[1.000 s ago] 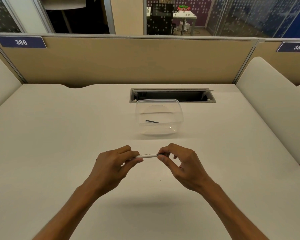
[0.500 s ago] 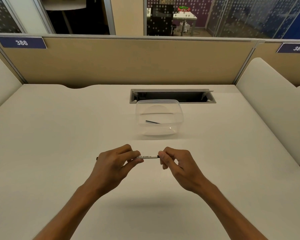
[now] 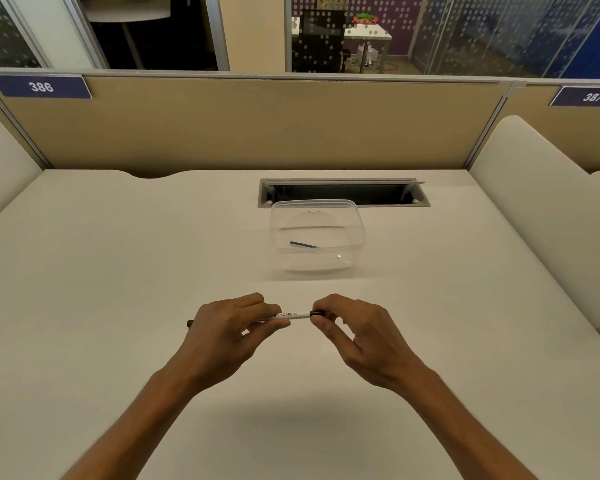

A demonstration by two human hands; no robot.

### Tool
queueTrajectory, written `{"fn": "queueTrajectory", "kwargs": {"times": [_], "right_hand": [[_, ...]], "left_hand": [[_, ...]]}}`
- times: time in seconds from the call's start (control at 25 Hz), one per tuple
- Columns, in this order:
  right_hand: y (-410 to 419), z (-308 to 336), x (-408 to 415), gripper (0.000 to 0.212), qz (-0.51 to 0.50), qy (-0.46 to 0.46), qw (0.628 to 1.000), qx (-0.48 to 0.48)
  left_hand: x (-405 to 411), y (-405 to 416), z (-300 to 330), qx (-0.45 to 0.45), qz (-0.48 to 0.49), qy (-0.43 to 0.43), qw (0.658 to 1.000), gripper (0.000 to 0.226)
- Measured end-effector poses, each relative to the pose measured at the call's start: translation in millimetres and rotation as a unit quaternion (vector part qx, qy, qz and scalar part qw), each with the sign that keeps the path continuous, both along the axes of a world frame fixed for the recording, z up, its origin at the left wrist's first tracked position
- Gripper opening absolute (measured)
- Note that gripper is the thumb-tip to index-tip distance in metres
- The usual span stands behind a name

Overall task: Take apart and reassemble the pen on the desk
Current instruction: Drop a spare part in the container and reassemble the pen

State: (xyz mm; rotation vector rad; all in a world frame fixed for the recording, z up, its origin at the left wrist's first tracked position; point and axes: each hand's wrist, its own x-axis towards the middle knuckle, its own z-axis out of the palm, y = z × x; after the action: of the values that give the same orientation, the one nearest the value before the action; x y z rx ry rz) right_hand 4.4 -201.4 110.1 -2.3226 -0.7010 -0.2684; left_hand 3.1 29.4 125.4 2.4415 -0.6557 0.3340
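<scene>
In the head view, we hold the pen (image 3: 291,315) level above the bench (image 3: 101,271): the left hand (image 3: 227,329) grips the white barrel to steady it, while the right hand (image 3: 355,336) pinches the dark end piece, apparently to twist it. Beyond stands a clear container (image 3: 357,233) holding a dark thin part (image 3: 303,244); nothing blocks our hands.

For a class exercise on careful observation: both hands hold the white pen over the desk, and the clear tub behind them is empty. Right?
Not quite. The clear tub is not empty: the head view shows a thin dark stick inside. Both hands do hold the white pen.
</scene>
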Motion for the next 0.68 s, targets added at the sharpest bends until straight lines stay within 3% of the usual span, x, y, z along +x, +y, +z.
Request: {"fn": "queueTrajectory", "kwargs": {"times": [0.24,0.36,0.44,0.52,0.68], "right_hand": [[2.2,2.7,0.4,0.026,0.018,0.122,0.988,0.097],[5.2,1.7,2.3,0.048,0.021,0.266,0.941,0.208],[7.0,2.5,3.6,0.053,0.014,0.311,0.918,0.247],[7.7,3.0,3.3,0.050,0.000,0.249,0.945,0.213],[1.9,7.5,0.7,0.019,-0.021,0.092,0.986,0.135]], "left_hand": [[-1.3,-1.9,0.3,0.021,-0.016,-0.069,0.997,0.027],[-1.7,-3.1,0.0,0.041,-0.020,-0.100,0.994,0.026],[-0.7,-4.0,0.8,0.036,-0.017,-0.099,0.994,0.026],[0.3,-3.9,2.3,0.027,-0.014,-0.088,0.996,0.027],[1.2,-0.5,6.0,0.013,-0.002,-0.060,0.998,0.029]]}}
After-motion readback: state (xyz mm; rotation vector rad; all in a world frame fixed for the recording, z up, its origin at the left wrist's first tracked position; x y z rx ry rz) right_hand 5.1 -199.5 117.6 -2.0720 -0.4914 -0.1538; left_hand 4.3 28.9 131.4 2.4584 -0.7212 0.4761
